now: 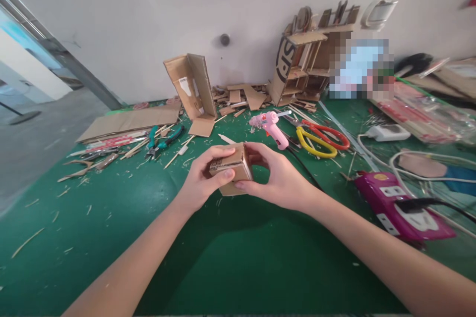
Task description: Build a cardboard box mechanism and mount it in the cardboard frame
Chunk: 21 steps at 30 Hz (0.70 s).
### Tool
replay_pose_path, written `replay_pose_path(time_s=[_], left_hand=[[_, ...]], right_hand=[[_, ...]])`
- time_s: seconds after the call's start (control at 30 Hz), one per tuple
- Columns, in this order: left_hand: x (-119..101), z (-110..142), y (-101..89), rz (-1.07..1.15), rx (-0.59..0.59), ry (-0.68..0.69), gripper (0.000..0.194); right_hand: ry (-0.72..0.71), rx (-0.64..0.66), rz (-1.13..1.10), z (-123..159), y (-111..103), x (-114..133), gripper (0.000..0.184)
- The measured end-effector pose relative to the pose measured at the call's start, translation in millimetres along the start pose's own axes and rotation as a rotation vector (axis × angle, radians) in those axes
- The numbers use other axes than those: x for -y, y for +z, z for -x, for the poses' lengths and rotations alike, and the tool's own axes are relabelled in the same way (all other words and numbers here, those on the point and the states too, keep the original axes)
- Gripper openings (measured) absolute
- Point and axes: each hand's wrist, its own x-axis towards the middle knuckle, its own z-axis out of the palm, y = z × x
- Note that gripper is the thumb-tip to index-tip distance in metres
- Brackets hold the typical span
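Note:
A small cardboard box is held just above the green table, between both hands. My left hand grips its left side, thumb on the near face and fingers over the top. On the right side, my right hand curls round the box with thumb and fingertips pressed to it. Its far side and underside are hidden. Just behind lies a white pen-like stick. A pink glue gun rests behind my right hand, beside scissors with yellow and red handles.
Teal-handled pliers, wooden sticks and cardboard sheets lie at the left. An open cardboard piece stands at the back, near a cardboard shelf. A purple power strip with cables sits at the right.

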Motion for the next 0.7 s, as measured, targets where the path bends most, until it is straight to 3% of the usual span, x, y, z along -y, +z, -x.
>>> replay_pose_path(time_s=[0.3, 0.53, 0.7], left_hand=[[2.1, 1.3, 0.8, -0.027, 0.008, 0.005, 0.028], [-7.4, -0.8, 2.1, -0.168, 0.076, 0.066, 0.029], [-12.2, -0.5, 1.7, -0.240, 0.095, 0.110, 0.030]], right_hand=[[-0.018, 0.015, -0.046, -2.5, 0.7, 2.1, 0.052], [-0.037, 0.050, -0.035, -0.2, -1.0, 2.9, 0.055], [-0.083, 0.004, -0.052, -0.1, -0.6, 0.3, 0.053]])
